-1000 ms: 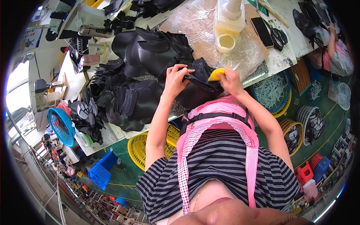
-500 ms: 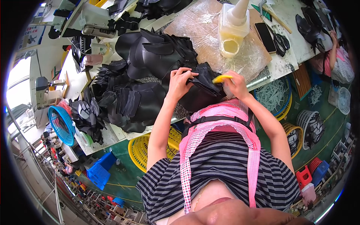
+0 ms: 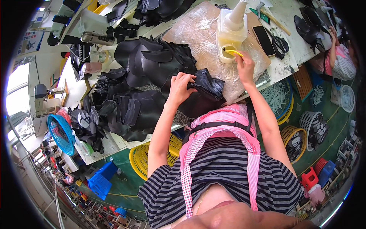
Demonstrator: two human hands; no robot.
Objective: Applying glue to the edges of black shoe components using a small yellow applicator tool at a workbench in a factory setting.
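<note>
**Brush dips in the glue pot while the other hand grips black pieces**

The left hand (image 3: 182, 86) is closed over a small stack of black pieces (image 3: 207, 86), fingers curled on top, holding it down at the near edge of the surface (image 3: 284, 65). The stack lies on a crinkled clear plastic sheet (image 3: 198, 30), just in front of the person's pink apron (image 3: 225, 126). Over on the other side, the right hand (image 3: 244, 66) is pinched shut on a yellow brush (image 3: 233, 52), its tip reaching into the round opening of a pale plastic glue container (image 3: 228, 32) with a cone-shaped spout. Left of the stack, big heaps of black cut parts (image 3: 152, 61) crowd the surface. Beyond the container lie a dark phone (image 3: 264, 36) and black scissors (image 3: 281, 44). Yellow baskets (image 3: 142, 162) sit on the green floor below.
</note>
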